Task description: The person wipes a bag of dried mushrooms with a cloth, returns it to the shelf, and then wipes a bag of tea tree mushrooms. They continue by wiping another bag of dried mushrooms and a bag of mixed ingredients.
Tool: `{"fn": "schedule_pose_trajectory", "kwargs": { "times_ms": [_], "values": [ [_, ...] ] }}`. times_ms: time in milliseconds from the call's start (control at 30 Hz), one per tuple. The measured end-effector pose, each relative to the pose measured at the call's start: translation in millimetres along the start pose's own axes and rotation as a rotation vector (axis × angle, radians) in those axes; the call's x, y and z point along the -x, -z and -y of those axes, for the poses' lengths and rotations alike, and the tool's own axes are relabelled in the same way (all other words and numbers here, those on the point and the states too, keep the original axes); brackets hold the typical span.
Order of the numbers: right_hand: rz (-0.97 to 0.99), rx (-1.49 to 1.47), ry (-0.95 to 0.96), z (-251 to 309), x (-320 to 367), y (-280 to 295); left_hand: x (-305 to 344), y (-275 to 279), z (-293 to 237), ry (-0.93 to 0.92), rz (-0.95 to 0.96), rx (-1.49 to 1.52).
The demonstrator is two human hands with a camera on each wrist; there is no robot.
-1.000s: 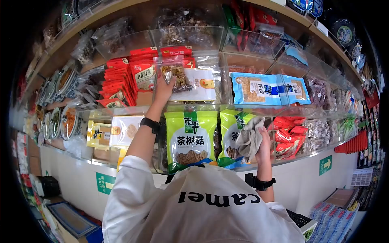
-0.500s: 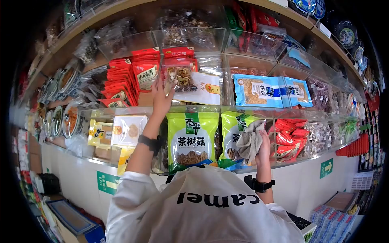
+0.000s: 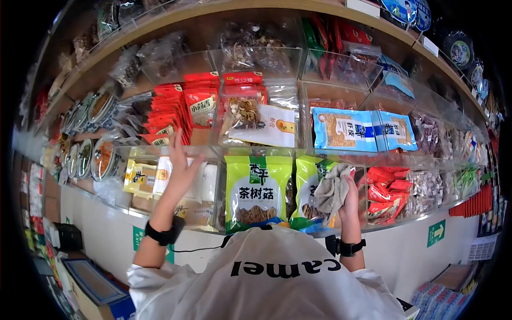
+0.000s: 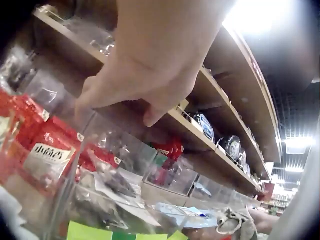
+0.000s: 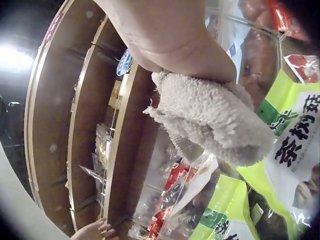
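Two hands at the stocked shop shelves [image 3: 176, 24]
Before the clear bins [image 3: 140, 153] the left hand [image 3: 181, 164] hovers, grip spread and empty; against a green pouch [image 3: 306, 178] on the lower shelf, the right hand [image 3: 350, 198] bunches a grey cloth [image 3: 330, 189] in its curled grip.

Two green pouches [image 3: 258, 189] beside the right grip [image 3: 349, 200]; one grey cloth [image 3: 330, 189] in it; two blue packets [image 3: 346, 129] above it; two black wristbands [image 3: 346, 247], one under it, one under the left grip [image 3: 181, 168].

Bright shop light – fisheye-bent edges, ceiling-lamp glare, blurred wrist views
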State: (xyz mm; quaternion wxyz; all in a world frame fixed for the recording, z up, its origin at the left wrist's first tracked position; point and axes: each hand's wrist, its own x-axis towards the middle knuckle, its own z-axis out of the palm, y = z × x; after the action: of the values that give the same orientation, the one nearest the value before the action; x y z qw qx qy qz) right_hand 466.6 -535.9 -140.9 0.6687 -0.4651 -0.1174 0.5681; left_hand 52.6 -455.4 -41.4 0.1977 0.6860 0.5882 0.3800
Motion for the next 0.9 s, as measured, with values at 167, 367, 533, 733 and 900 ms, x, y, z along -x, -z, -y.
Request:
{"fn": "schedule_pose_trajectory", "kwargs": {
  "times_ms": [167, 367, 533, 733, 900],
  "values": [
    [0.007, -0.001, 0.027, 4.7, 1.3, -5.5, -43.4, 20.1, -34.5, -0.242, 0.015, -0.304],
    [0.026, 0.024, 0.052, 2.1, 6.7, 4.1, -124.8, 15.8, -82.0, -0.371, 0.234, -0.480],
    [-0.106, 0.047, 0.075, -4.3, 1.6, 21.8, -233.4, -11.6, -89.3, -0.310, 0.370, -0.724],
    [-0.175, 0.026, 0.065, -2.7, -0.6, 13.1, -355.7, -60.9, -60.9, -0.104, 0.528, -0.850],
    [-0.208, 0.025, 0.063, -9.2, -13.4, 14.0, -417.8, -103.9, 7.2, -0.117, 0.356, -0.851]
  ]
}}
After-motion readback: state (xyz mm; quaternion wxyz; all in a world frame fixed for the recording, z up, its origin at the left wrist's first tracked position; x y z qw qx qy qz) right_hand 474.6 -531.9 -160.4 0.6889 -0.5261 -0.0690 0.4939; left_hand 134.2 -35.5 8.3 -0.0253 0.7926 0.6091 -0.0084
